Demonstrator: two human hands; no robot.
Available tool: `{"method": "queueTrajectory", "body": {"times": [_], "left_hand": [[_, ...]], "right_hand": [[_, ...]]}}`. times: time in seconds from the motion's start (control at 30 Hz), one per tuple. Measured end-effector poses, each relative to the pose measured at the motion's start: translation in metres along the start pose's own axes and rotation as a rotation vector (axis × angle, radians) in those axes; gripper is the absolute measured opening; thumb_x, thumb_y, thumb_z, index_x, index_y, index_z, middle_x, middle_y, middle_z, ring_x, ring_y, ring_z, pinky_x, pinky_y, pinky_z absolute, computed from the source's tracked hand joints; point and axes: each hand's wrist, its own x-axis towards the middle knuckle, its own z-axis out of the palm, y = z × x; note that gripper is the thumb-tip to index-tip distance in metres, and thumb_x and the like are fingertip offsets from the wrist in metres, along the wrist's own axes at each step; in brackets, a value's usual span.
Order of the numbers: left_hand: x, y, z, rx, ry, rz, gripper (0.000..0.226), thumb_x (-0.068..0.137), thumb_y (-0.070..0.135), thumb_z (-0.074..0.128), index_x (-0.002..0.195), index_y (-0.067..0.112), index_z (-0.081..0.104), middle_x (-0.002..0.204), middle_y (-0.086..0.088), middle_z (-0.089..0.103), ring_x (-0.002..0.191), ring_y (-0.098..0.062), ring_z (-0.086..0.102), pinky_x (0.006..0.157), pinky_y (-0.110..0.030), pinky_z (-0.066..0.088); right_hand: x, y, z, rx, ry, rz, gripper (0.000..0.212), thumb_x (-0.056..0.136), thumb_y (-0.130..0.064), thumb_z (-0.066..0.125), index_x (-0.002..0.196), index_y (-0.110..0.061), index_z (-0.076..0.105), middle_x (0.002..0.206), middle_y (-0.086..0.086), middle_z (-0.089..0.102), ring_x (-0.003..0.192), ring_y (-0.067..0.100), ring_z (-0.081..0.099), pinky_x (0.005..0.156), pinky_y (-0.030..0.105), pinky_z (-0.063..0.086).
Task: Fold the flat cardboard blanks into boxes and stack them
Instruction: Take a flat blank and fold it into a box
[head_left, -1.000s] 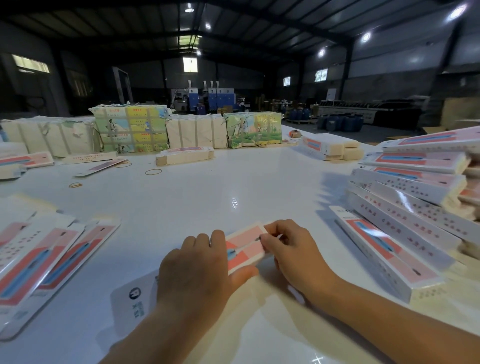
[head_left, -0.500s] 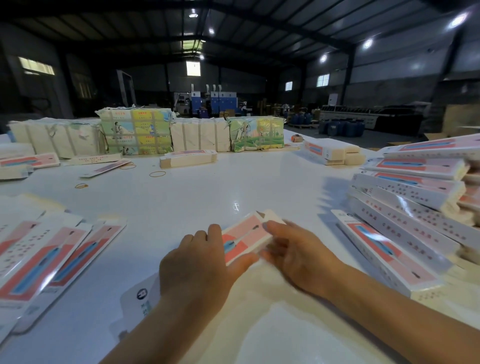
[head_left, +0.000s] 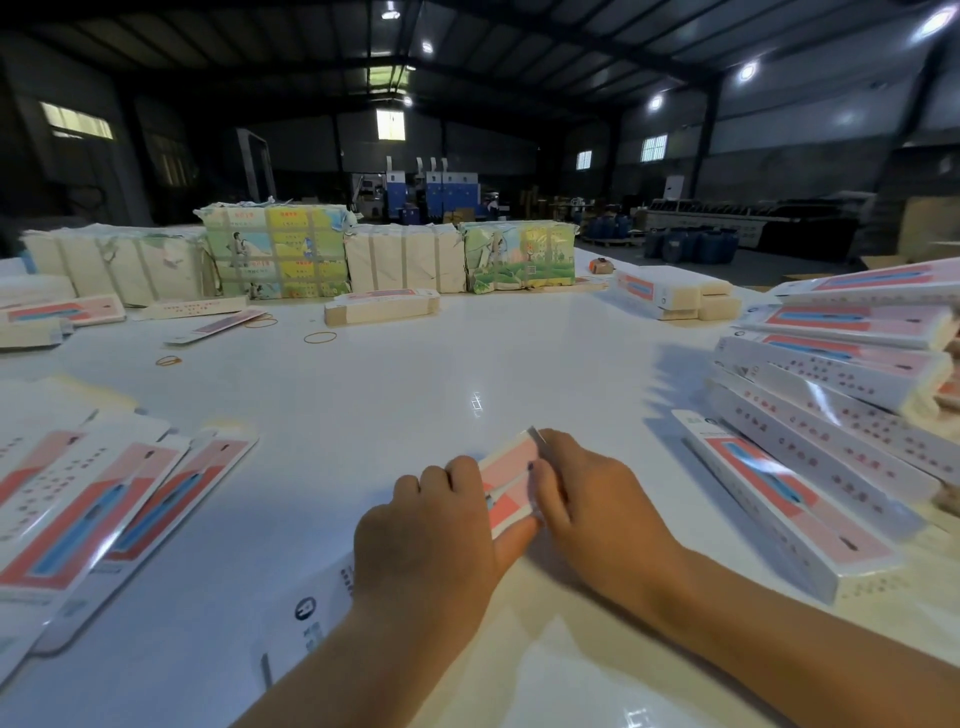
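A long pink-and-white cardboard blank (head_left: 511, 480) lies on the white table (head_left: 415, 395) right in front of me. My left hand (head_left: 436, 545) grips its middle, fingers curled over the top and thumb along the near edge. My right hand (head_left: 592, 504) holds the far end, fingers against the right side of the blank. Flat blanks (head_left: 104, 504) fan out at the near left. Folded boxes (head_left: 841, 415) are stacked at the right.
Wrapped bundles (head_left: 275, 249) and pale stacks (head_left: 405, 260) line the far edge of the table. A small stack of blanks (head_left: 382, 306) and rubber bands (head_left: 319, 338) lie mid-table. More boxes (head_left: 670, 296) sit at the far right.
Both hands have shifted slightly right along the blank. The far end flap that stood open is now pressed in under my right fingers.
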Motion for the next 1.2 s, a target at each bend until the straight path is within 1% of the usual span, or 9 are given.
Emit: {"method": "queueTrajectory", "body": {"times": [0.17,0.27,0.37,0.53,0.73,0.9,1.07,1.13,1.2], "left_hand": [[0.001,-0.003,-0.004,-0.085,0.105,-0.020,0.066,0.077,0.074,0.015,0.103,0.021,0.044,0.079,0.007,0.040,0.068,-0.012,0.040,0.053,-0.025,0.032],[0.001,-0.006,-0.006,-0.159,0.115,-0.014,0.070,0.073,0.072,0.015,0.093,0.016,0.053,0.071,0.004,0.047,0.059,-0.013,0.045,0.047,-0.026,0.040],[0.001,-0.009,-0.003,-0.124,0.088,-0.008,0.087,0.063,0.070,-0.010,0.105,0.021,0.047,0.080,0.007,0.045,0.067,-0.011,0.043,0.054,-0.023,0.040],[0.002,-0.006,-0.001,-0.059,0.065,-0.005,0.089,0.061,0.068,-0.016,0.105,0.022,0.046,0.080,0.007,0.042,0.069,-0.011,0.038,0.054,-0.023,0.031],[0.003,-0.007,0.007,-0.020,0.070,0.056,0.081,0.059,0.073,-0.010,0.114,0.027,0.029,0.091,0.010,0.033,0.079,-0.008,0.036,0.063,-0.018,0.033],[0.003,-0.009,0.008,0.000,0.068,0.068,0.078,0.060,0.074,-0.005,0.114,0.028,0.028,0.105,0.012,0.048,0.080,-0.006,0.037,0.065,-0.017,0.034],[0.003,-0.006,0.000,-0.035,0.113,0.048,0.081,0.064,0.073,-0.002,0.112,0.021,0.038,0.093,0.007,0.050,0.074,-0.010,0.043,0.062,-0.020,0.041],[0.003,-0.005,-0.003,-0.032,0.132,0.048,0.085,0.064,0.072,-0.004,0.112,0.019,0.042,0.090,0.006,0.051,0.072,-0.011,0.042,0.062,-0.021,0.040],[0.002,-0.005,-0.003,-0.038,0.165,0.061,0.087,0.065,0.072,-0.003,0.111,0.019,0.047,0.088,0.004,0.054,0.070,-0.011,0.041,0.060,-0.022,0.040]], "right_hand": [[-0.001,-0.004,-0.005,0.377,-0.049,0.124,0.014,0.095,-0.017,0.046,0.087,-0.015,0.058,0.065,-0.001,0.057,0.059,0.006,0.049,0.066,0.029,0.047],[0.006,-0.005,-0.009,0.863,-0.069,0.336,0.021,0.088,-0.024,0.059,0.083,-0.006,0.071,0.079,0.010,0.071,0.077,0.017,0.067,0.077,0.040,0.056],[0.014,-0.001,-0.010,1.205,-0.091,0.532,0.025,0.082,-0.026,0.060,0.076,-0.008,0.077,0.084,0.014,0.073,0.077,0.021,0.071,0.069,0.029,0.058],[0.015,0.008,-0.007,1.183,-0.092,0.612,0.022,0.089,-0.001,0.053,0.101,-0.002,0.072,0.097,0.023,0.071,0.084,0.027,0.070,0.077,0.035,0.059],[0.013,0.008,-0.007,1.153,-0.092,0.510,0.048,0.096,0.000,0.041,0.080,-0.024,0.079,0.088,0.012,0.075,0.081,0.023,0.072,0.065,0.025,0.056],[0.014,0.014,-0.005,1.176,-0.078,0.542,0.041,0.094,0.004,0.042,0.090,-0.018,0.076,0.091,0.010,0.075,0.082,0.023,0.072,0.063,0.026,0.057],[0.009,0.012,-0.006,1.012,-0.069,0.471,0.056,0.093,0.005,0.035,0.081,-0.029,0.078,0.087,0.002,0.075,0.084,0.017,0.072,0.069,0.028,0.058],[0.008,0.008,-0.007,0.893,-0.029,0.407,0.039,0.091,0.000,0.037,0.090,-0.016,0.073,0.081,0.009,0.073,0.079,0.024,0.070,0.071,0.037,0.059],[0.006,0.007,-0.006,0.801,0.001,0.328,0.026,0.090,-0.012,0.044,0.088,0.001,0.066,0.082,0.026,0.065,0.080,0.045,0.060,0.080,0.059,0.051]]}}
